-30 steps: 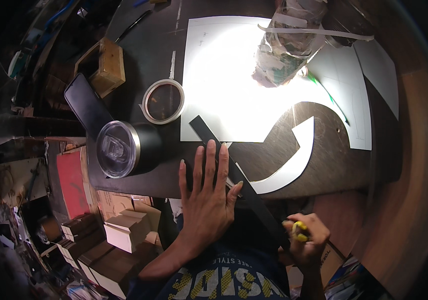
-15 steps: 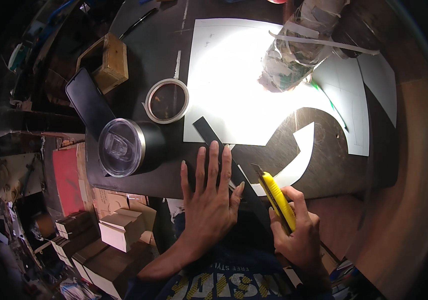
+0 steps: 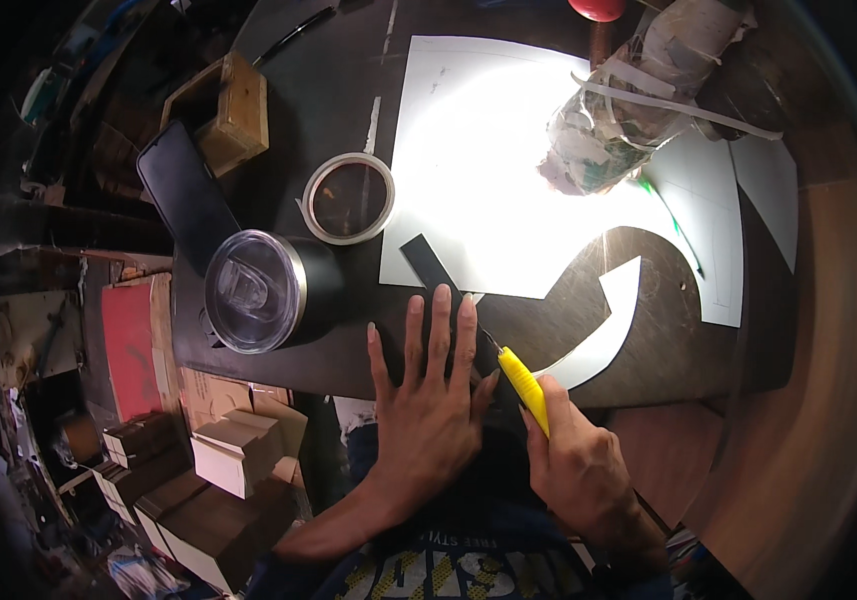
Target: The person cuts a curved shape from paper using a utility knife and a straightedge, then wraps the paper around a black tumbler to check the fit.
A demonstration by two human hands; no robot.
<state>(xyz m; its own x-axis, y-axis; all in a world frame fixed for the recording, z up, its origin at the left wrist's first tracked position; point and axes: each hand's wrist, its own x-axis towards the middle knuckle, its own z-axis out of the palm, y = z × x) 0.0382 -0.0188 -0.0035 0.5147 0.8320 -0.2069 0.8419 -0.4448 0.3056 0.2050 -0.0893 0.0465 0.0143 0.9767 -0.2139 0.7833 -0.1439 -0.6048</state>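
Note:
My left hand [image 3: 426, 430] lies flat with its fingers spread, pressing a dark straight strip [image 3: 424, 260] like a ruler against the table near its front edge. In my right hand [image 3: 580, 450] is a yellow box cutter [image 3: 523, 388]. Its blade points up and left, close beside the strip and my left fingertips. Whether the blade touches anything is hard to make out. A curved white offcut [image 3: 608, 330] lies just beyond the cutter. Past the strip's far end rests a large white sheet [image 3: 423, 180] with a rounded cutout, brightly lit.
A lamp wrapped in plastic and tape [image 3: 608, 130] hangs over the sheet. To the left are a tape roll [image 3: 349, 240], a lidded black tumbler [image 3: 254, 292], a phone [image 3: 183, 190] and a wooden box [image 3: 243, 125]. Cardboard boxes [image 3: 233, 455] stand below the table [image 3: 338, 350].
The right hand has brought the cutter left and turned it, so the blade now sits by the strip. The left hand stays flat on the strip. The whole view has shifted slightly.

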